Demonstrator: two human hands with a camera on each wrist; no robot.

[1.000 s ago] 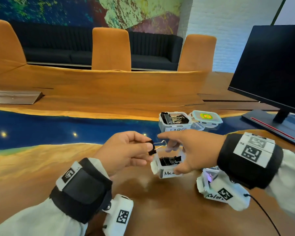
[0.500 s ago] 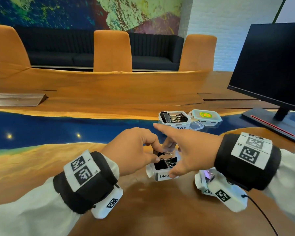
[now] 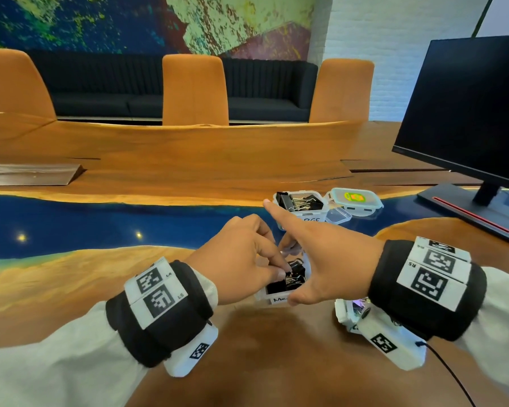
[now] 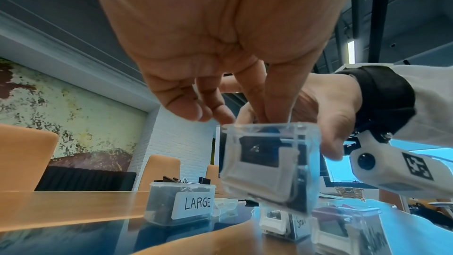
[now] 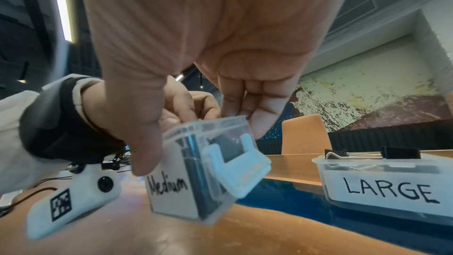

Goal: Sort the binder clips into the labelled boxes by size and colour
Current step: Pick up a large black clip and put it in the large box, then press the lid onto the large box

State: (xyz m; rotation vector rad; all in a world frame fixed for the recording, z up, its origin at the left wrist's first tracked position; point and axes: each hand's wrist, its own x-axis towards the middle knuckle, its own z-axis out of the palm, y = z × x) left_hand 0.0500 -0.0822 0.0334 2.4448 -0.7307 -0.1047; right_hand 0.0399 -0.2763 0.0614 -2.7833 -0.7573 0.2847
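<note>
My right hand (image 3: 301, 279) grips the small clear box labelled Medium (image 3: 276, 298), thumb on its near wall, fingers behind it, index finger stretched out. The box (image 5: 193, 177) is tilted and its underside is off the table. It holds several black binder clips. My left hand (image 3: 280, 272) reaches down into the box from the left. Its thumb and forefinger pinch a black binder clip (image 3: 292, 270) at the box's mouth. In the left wrist view the fingertips (image 4: 266, 113) dip past the rim of the Medium box (image 4: 267, 164).
The LARGE box (image 3: 313, 220) with big black clips stands behind the hands. A green-stickered lid (image 3: 356, 198) and a small clear lid (image 3: 338, 215) lie beside it. A Small box (image 4: 284, 226) and another box (image 4: 355, 228) stand right. A monitor (image 3: 467, 113) stands far right.
My left hand has turned palm down and lowered the black clip from above the Medium box into its mouth. My right hand stays at the box.
</note>
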